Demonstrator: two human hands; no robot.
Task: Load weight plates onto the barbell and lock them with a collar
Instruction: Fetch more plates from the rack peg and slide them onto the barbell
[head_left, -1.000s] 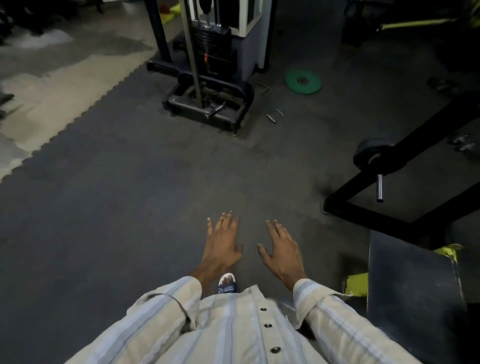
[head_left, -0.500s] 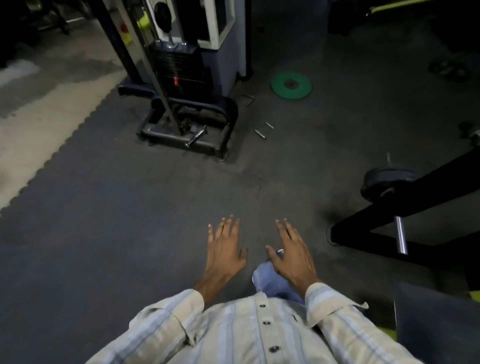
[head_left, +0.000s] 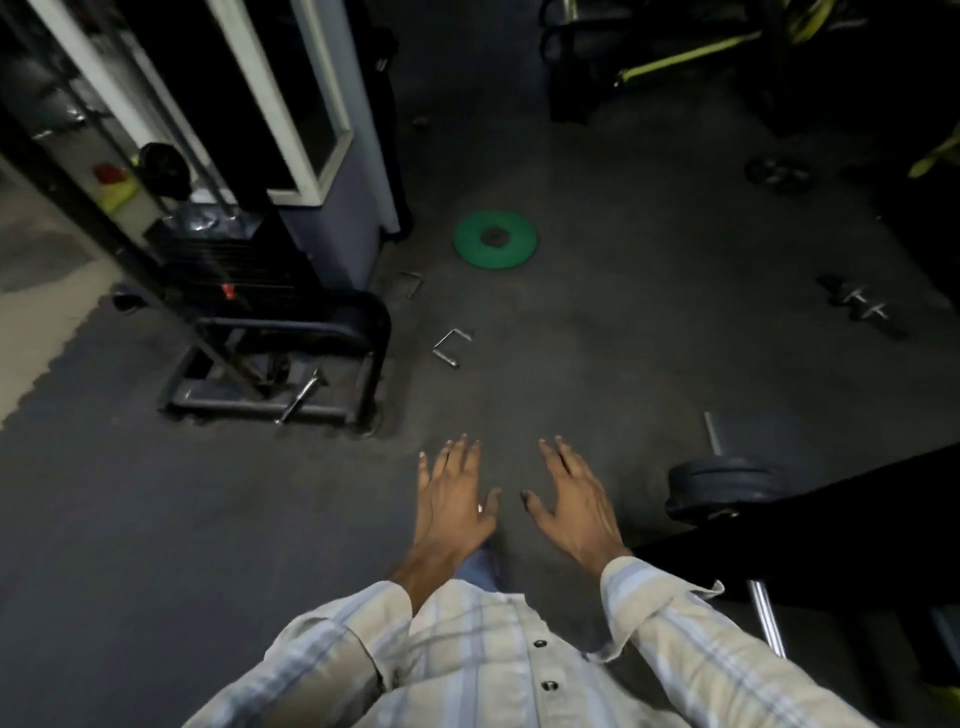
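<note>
Left hand (head_left: 453, 501) & right hand (head_left: 574, 503) both spread flat, palms down, holding nothing, near centre. Barbell (head_left: 765, 616) w/ dark weight plates (head_left: 724, 486) at right; green weight plate (head_left: 494, 239) lies far centre on floor (head_left: 649, 332).

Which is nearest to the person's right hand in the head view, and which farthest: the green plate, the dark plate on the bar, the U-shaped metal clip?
From the right hand:
1. Dark plate on the bar, just right of it.
2. U-shaped metal clip, ahead and left.
3. Green plate, flat on the floor, farthest ahead.
</note>
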